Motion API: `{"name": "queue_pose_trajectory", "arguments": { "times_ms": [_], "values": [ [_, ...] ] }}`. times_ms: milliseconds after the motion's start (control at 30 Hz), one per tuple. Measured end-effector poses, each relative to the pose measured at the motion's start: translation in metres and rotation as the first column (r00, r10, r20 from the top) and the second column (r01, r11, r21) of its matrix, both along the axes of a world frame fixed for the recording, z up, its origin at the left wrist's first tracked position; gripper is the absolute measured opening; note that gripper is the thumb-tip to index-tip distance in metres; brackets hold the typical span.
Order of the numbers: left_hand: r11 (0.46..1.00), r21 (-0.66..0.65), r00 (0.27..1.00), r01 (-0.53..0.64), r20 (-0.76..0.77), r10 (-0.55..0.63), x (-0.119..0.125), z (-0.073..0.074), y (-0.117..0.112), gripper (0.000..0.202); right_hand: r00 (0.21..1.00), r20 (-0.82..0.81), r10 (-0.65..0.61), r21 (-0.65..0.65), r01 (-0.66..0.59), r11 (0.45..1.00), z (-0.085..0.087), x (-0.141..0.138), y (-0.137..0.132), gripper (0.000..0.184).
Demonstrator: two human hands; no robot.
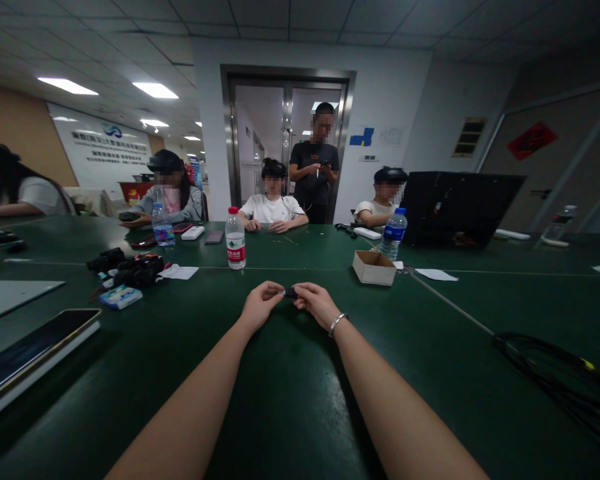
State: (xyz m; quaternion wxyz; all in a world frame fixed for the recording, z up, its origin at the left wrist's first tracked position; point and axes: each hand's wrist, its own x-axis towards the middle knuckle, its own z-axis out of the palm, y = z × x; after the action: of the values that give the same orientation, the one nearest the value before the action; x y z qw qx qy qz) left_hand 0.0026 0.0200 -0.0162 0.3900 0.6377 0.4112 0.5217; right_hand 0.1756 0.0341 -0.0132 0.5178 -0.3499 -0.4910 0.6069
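Observation:
My left hand [260, 303] and my right hand [316, 303] meet over the green table [290, 400], both arms stretched forward. Between their pinched fingertips sits a small black object [290, 293] with a light tip on its left end. Both hands are closed on it. A silver bracelet [337, 323] circles my right wrist. I cannot make out what the small black object is.
A small cardboard box [374, 267] and two water bottles [235, 238] [393, 234] stand beyond my hands. A tablet [27, 353] lies at left, black gear [135, 270] behind it, black cables [555, 373] at right, a laptop [460, 208] far right. Several people sit across the table.

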Motion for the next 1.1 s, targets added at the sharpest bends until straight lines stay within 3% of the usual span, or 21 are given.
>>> {"name": "queue_pose_trajectory", "arguments": {
  "times_ms": [167,300,433,767,933,1100],
  "values": [
    [0.999,-0.008,0.999,0.049,0.022,-0.049,0.0004,0.0018,-0.0012,0.029,1.0,-0.013,-0.005,0.002,0.005,1.0,-0.0002,-0.0009,0.0005,0.018],
    [0.995,-0.084,0.998,-0.056,0.002,0.057,0.0027,0.0032,-0.0026,0.042,1.0,-0.009,-0.001,0.002,0.002,1.0,-0.0006,-0.0013,0.0012,0.019],
    [0.979,-0.164,0.99,-0.119,-0.091,0.105,0.0046,0.0041,-0.0034,0.032,1.0,-0.005,-0.011,-0.002,0.011,1.0,-0.0014,-0.0013,0.0018,0.017],
    [1.0,-0.006,1.0,0.02,0.011,-0.02,-0.0002,0.0053,-0.0044,0.029,1.0,-0.025,0.011,-0.005,-0.011,1.0,-0.0008,0.0003,0.0016,0.017],
    [0.999,-0.052,0.997,-0.001,0.074,0.005,0.0002,0.0044,-0.0033,0.048,1.0,-0.027,0.007,-0.002,-0.007,1.0,0.0017,-0.0006,-0.001,0.017],
    [0.996,-0.077,0.999,-0.042,0.021,0.044,0.0005,0.0076,-0.0045,0.038,0.999,-0.031,0.007,-0.009,-0.007,1.0,0.0015,-0.0007,-0.0009,0.018]
  ]
}}
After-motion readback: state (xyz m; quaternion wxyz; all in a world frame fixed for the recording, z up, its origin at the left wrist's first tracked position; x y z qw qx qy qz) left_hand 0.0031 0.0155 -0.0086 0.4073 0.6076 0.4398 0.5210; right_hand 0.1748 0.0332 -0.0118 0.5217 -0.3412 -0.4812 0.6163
